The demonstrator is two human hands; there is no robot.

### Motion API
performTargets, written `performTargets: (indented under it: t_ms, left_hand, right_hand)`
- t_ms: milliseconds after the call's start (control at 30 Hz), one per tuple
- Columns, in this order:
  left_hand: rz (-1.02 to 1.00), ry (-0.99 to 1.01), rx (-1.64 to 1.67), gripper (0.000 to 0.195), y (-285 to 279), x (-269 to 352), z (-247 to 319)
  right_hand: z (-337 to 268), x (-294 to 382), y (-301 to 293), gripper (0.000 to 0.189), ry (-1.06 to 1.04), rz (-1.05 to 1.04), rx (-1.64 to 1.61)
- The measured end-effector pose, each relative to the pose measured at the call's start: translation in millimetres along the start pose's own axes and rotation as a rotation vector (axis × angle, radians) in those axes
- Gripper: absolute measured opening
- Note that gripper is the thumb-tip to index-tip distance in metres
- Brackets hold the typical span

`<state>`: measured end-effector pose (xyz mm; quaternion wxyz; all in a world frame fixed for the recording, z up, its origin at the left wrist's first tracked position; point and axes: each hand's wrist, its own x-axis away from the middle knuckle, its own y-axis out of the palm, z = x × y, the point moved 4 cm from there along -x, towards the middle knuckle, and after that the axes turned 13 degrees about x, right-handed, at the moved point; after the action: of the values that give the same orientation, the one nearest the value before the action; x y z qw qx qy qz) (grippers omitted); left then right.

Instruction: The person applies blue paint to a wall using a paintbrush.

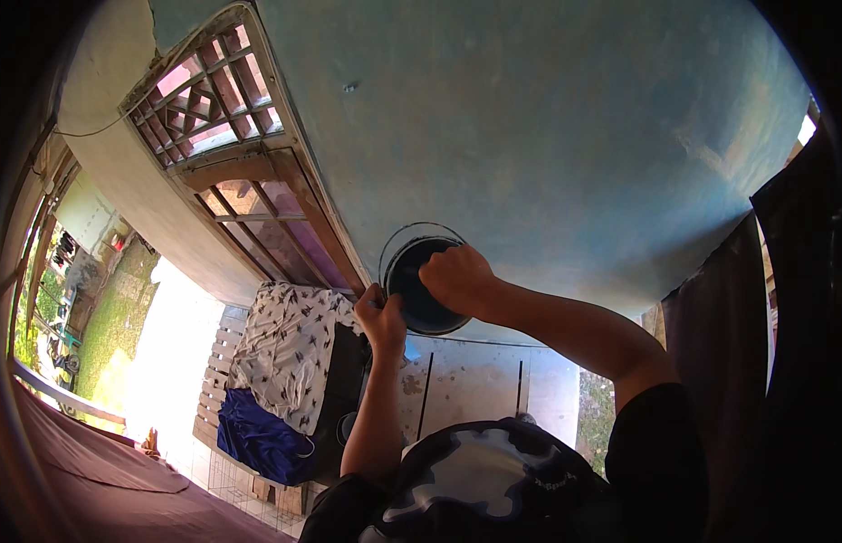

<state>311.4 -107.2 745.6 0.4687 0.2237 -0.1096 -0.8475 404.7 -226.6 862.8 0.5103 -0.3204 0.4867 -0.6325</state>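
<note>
A dark round bucket (392, 261) with a thin wire handle (406, 226) is held up in front of the blue-green wall. My left hand (382, 324) grips its rim at the left side, thumb up. Over the bucket's mouth, at the right side, my right hand (458, 277) is curled with the fingers bent down. Its fingertips are hidden, so whether it holds something does not show. The inside of the bucket is too dark to make out any contents.
On a slatted wooden bench (216, 360) at the left lie a white patterned cloth (285, 339) and a dark blue cloth (258, 434). Behind it stands a wooden-framed window (258, 217). A brown cloth (102, 461) hangs at lower left, a dark curtain (716, 326) at right.
</note>
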Motion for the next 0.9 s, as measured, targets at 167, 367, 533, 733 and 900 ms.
performTargets:
  t_ms: [167, 367, 533, 733, 900]
  left_hand:
    - [0.014, 0.041, -0.039, 0.03, -3.3, -6.5, 6.6]
    - [0.048, 0.074, -0.077, 0.028, -12.0, -12.8, 14.0]
    - [0.053, 0.162, -0.186, 0.029, -3.1, -14.9, 28.9]
    - [0.004, 0.235, -0.302, 0.03, 14.1, -6.2, 38.0]
    - [-0.06, 0.134, -0.301, 0.028, 20.9, -0.9, 35.0]
  right_hand:
    - [27.7, 14.5, -20.6, 0.01, 0.058, -0.036, -0.047]
    - [72.4, 39.6, -45.3, 0.018, 0.231, 0.013, -0.426]
    - [89.1, 50.5, -27.0, 0.018, 0.295, 0.056, -0.526]
    - [45.9, 47.4, -16.1, 0.017, 0.29, 0.021, -0.203]
    - [16.3, 38.5, 14.3, 0.01, 0.122, 0.126, 0.053]
